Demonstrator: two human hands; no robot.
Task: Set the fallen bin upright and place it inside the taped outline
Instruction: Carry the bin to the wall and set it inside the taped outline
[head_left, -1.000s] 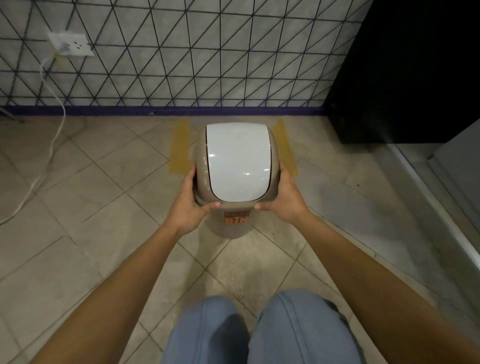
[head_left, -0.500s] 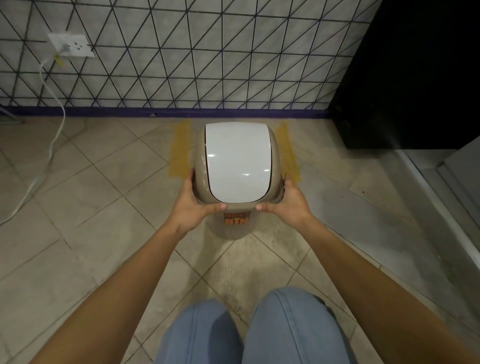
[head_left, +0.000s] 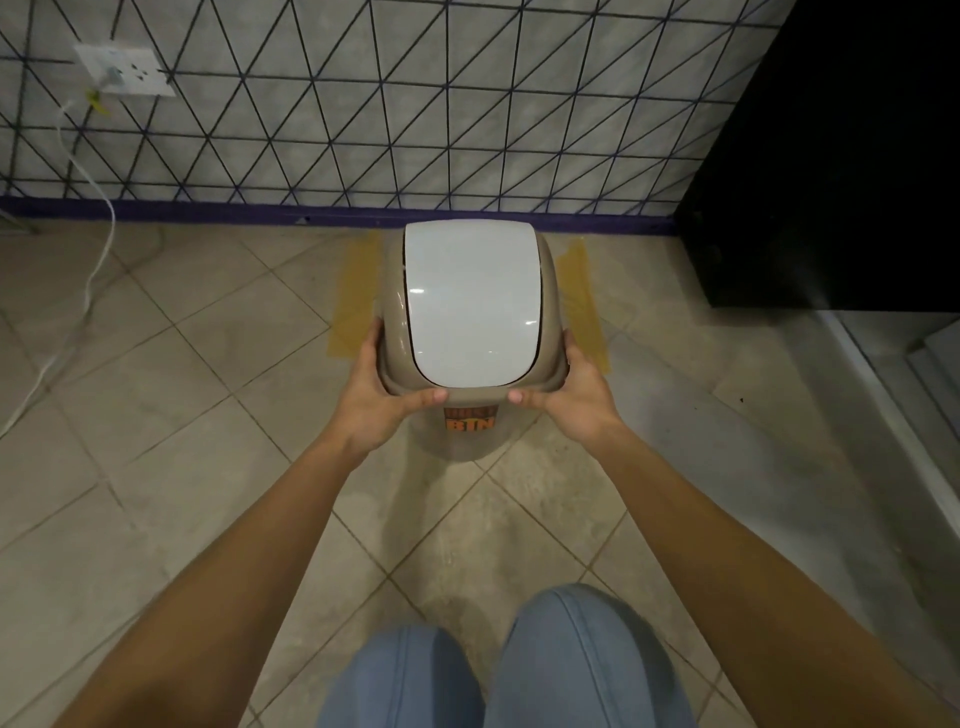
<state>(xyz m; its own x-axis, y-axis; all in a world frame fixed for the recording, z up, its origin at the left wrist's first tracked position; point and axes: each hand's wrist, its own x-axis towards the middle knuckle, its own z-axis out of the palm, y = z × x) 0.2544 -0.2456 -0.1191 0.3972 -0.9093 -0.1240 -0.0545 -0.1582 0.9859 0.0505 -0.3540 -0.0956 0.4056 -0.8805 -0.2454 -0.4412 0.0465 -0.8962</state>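
Bin (head_left: 470, 410), beige with a white swing lid (head_left: 471, 306), stands upright, clasped at the lid rim between left hand (head_left: 376, 395) and right hand (head_left: 576, 395). Yellow tape strips (head_left: 356, 296) of the outline show just beyond the knuckles on both sides. Righting looks done; placement remains. Next, I judge, ease it forward between the strips, toward the patterned wall (head_left: 415, 104), then let go.

A beige tiled floor (head_left: 171, 395), its joints running diagonally, meets the far wall (head_left: 415, 104) of grey tiles crossed by dark triangular lines, with a purple skirting strip (head_left: 218, 209) along its foot. A white socket plate (head_left: 124, 70) sits far left, its white cable (head_left: 88, 270) trailing down across the floor. A black cabinet (head_left: 831, 156) stands far right
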